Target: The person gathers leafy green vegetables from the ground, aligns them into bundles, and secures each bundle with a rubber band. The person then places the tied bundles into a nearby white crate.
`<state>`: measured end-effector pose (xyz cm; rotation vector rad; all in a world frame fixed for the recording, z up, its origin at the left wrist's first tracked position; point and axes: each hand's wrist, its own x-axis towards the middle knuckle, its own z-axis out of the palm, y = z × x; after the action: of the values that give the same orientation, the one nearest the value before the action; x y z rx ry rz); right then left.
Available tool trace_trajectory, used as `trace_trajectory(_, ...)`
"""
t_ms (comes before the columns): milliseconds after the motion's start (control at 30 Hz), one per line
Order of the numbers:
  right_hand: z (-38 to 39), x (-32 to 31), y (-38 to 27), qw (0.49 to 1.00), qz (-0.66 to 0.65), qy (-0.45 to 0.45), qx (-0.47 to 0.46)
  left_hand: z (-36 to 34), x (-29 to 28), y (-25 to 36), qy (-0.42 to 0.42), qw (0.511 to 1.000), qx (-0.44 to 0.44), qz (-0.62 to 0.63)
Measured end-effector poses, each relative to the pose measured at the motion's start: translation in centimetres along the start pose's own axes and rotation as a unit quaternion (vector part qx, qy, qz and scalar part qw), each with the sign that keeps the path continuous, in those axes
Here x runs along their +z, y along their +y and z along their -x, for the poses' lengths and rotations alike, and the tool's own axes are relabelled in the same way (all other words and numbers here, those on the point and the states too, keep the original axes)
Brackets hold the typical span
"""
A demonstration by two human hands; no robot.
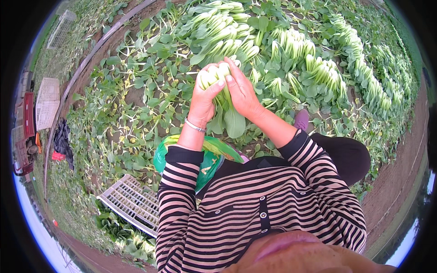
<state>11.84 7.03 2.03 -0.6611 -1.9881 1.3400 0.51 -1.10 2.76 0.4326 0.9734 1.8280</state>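
Left hand [202, 102] and right hand [241, 88] together, clamped around a bunch of leafy greens [210, 78] over the middle of the field [136, 94]

Pale crate [47, 102] at field's left edge, another crate [61, 29] toward far-left corner; dark cloth [63, 141] below them, grey hose-like line [94, 48] curving past; slatted crate [132, 200] tilted near the near-left corner, leafy heap [120, 230] just beside it; green plastic bag [160, 159] by left forearm; left hand, bracelet [195, 125] on wrist, grips bunch from left, pale stem bases up, leaves hanging toward the person; right hand closes from right; pile of greens [223, 32] just beyond, toward far edge; rows of greens [359, 59] toward right edge
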Motion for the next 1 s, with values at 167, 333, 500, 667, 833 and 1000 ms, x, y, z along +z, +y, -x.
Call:
trace_trajectory(167,-0.2,0.5,1.4,0.997,0.062,-0.009,-0.035,-0.2,-0.6,-0.1,0.044,0.998,-0.023,-0.029)
trace_trajectory(333,-0.8,-0.7,2.8,0.973,-0.193,-0.079,0.098,-0.9,-1.3,-0.1,0.062,0.997,-0.02,-0.04)
trace_trajectory(500,-1.2,-5.5,12.9,0.922,-0.24,0.129,0.274,-1.4,-1.5,1.5,0.036,0.999,-0.012,-0.012)
trace_trajectory(667,4.7,-13.8,29.8,0.875,0.122,0.297,0.363,-2.7,-2.3,1.0,0.034,0.999,-0.015,-0.015)
trace_trajectory(833,4.0,-14.0,28.9,0.875,0.264,0.048,0.402,-1.6,-2.2,1.2,0.059,0.998,-0.01,-0.03)
trace_trajectory(1000,5.0,-14.9,30.0,0.903,0.065,0.115,0.408,-2.6,-1.7,0.8,0.024,0.999,-0.018,-0.027)
